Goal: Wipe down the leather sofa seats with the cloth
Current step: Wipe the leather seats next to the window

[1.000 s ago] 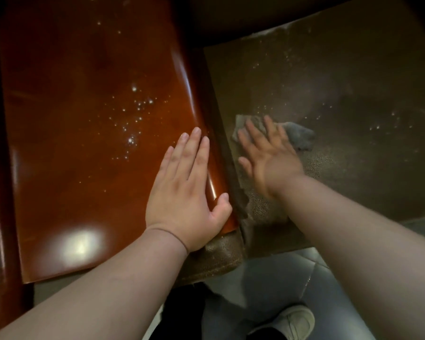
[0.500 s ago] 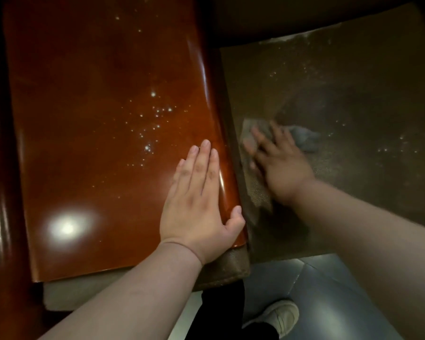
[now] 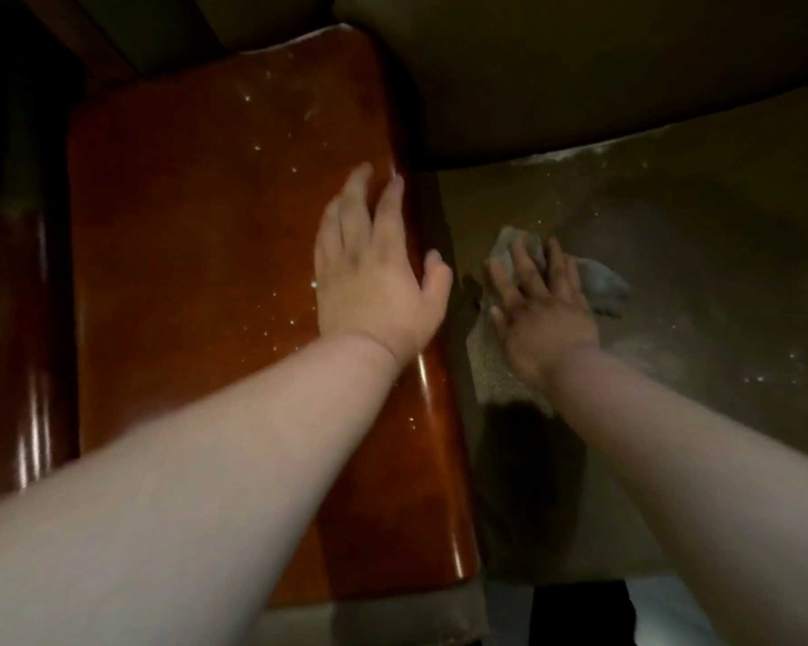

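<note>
So the right hand [image 3: 539,305] is flat on the cloth [image 3: 595,282], fingers straight and spread, pressing it down onto the seat [image 3: 700,254] instead of gripping it. The cloth is a grey crumpled rag; most of it sits under the palm and fingers, with a bunched end poking out to the right of the hand and a corner showing past the fingertips. Its long axis looks to run roughly left to right, across the line of the forearm.

The left hand [image 3: 374,272] is just resting open on the shiny brown armrest [image 3: 215,282], thumb hanging off the edge nearest the seat. It holds nothing and looks like a brace, though it's a bit blurred.

The bit that matters: the hand and cloth are parked at the seat's left edge, right by the armrest. Nearly all of the unwiped leather lies to the right of the hand and beyond it toward the backrest [image 3: 579,76], with little specks glinting out there. So my guess is the next stroke goes right or away, and the right hand is the one to do it, since it's already on the cloth.
</note>
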